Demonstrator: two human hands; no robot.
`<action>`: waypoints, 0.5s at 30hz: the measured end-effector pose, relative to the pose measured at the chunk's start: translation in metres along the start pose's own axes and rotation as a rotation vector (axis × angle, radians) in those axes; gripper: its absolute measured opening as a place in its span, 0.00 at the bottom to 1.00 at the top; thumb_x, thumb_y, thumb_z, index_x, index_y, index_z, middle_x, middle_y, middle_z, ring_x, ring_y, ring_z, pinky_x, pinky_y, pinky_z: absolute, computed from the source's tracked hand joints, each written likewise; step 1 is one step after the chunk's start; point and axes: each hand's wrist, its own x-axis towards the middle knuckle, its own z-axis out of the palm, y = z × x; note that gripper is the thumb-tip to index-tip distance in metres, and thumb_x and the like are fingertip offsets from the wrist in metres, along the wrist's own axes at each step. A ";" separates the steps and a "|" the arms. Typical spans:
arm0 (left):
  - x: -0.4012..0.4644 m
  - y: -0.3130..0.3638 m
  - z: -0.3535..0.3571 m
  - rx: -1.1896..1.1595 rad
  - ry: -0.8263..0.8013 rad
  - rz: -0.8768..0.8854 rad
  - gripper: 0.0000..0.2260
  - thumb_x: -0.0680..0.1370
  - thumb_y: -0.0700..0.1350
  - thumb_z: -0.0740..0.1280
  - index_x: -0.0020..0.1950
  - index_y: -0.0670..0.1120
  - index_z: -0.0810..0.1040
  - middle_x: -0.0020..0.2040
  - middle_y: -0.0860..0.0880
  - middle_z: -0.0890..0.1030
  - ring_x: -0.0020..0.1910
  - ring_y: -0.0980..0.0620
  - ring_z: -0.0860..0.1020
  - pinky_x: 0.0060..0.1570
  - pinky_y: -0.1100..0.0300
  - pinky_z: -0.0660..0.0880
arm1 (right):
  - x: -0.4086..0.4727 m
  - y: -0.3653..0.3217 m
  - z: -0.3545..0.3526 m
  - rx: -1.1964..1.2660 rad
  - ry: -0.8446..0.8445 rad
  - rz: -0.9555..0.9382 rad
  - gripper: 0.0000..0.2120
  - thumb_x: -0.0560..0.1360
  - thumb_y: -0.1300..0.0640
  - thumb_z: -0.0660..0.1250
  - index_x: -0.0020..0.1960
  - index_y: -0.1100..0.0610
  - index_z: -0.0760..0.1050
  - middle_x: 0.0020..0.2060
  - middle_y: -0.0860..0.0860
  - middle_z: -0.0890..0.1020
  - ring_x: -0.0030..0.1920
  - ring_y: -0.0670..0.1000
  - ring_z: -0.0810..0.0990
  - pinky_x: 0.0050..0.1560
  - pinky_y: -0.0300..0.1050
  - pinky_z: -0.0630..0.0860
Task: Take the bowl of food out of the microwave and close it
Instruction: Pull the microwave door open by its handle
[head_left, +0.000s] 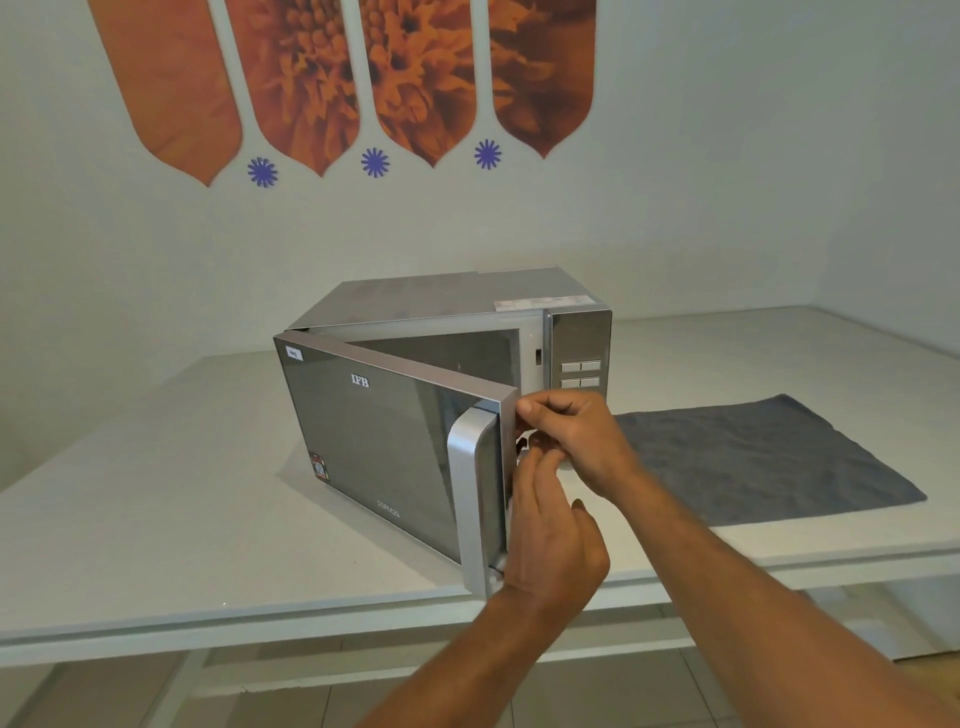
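Observation:
A silver microwave (576, 338) stands on a white table (156, 519). Its mirrored door (384, 447) is swung partly open toward me, with the grey handle (470, 499) at its free edge. My right hand (576, 436) curls its fingertips over the upper part of that edge. Just below, my left hand (550, 530) hooks its fingers behind the same edge, thumb held apart. Something small and dark reddish shows between the two hands; I cannot tell what it is. The door and hands hide most of the cavity, and no bowl is visible.
A grey cloth (769, 457) lies flat on the table to the right of the microwave. The table's front edge runs just below my left hand. A wall with orange flower decals rises behind, and tiled floor shows under the table.

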 end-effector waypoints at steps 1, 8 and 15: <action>-0.002 0.003 -0.001 -0.004 0.011 -0.034 0.30 0.77 0.41 0.66 0.76 0.51 0.58 0.75 0.51 0.67 0.73 0.57 0.66 0.73 0.67 0.59 | 0.000 -0.002 0.003 0.005 -0.026 0.002 0.09 0.79 0.57 0.69 0.54 0.59 0.85 0.45 0.57 0.88 0.46 0.57 0.87 0.45 0.49 0.83; -0.011 0.021 -0.003 0.073 0.041 -0.236 0.38 0.73 0.46 0.68 0.77 0.53 0.51 0.80 0.51 0.57 0.80 0.50 0.53 0.77 0.54 0.48 | 0.001 -0.008 0.023 0.017 -0.061 -0.015 0.09 0.79 0.55 0.68 0.51 0.56 0.86 0.43 0.51 0.89 0.44 0.53 0.87 0.43 0.45 0.84; -0.004 -0.002 -0.033 0.085 0.056 -0.379 0.38 0.73 0.46 0.70 0.77 0.51 0.52 0.80 0.56 0.44 0.81 0.45 0.51 0.75 0.42 0.62 | -0.002 0.003 0.037 0.106 -0.030 0.040 0.14 0.76 0.47 0.70 0.50 0.56 0.86 0.45 0.55 0.88 0.45 0.56 0.87 0.45 0.49 0.84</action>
